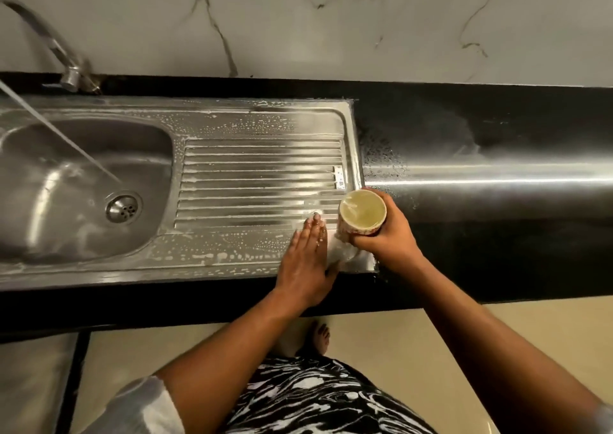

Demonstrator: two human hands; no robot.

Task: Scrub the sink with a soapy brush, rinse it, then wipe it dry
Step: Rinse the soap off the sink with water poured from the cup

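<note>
From the head camera, one steel sink (pixel 99 108) sits in the black desk (pixel 481 128), with one basin (pixel 66 175) and one ribbed drainboard (pixel 258 175) flecked with suds. One tap (pixel 71 75) runs a thin stream into the basin. The left hand (pixel 306 261) lies flat on the drainboard's near right corner, fingers straight and together, and just beside it the right hand (pixel 388 234) grips one cup (pixel 362 213).

One sink (pixel 99 254); one tap (pixel 71 75); one drain (pixel 123 207); one cup (pixel 362 213); two hands: left hand (pixel 306 264), right hand (pixel 386 234); one bare foot (pixel 320 337).
</note>
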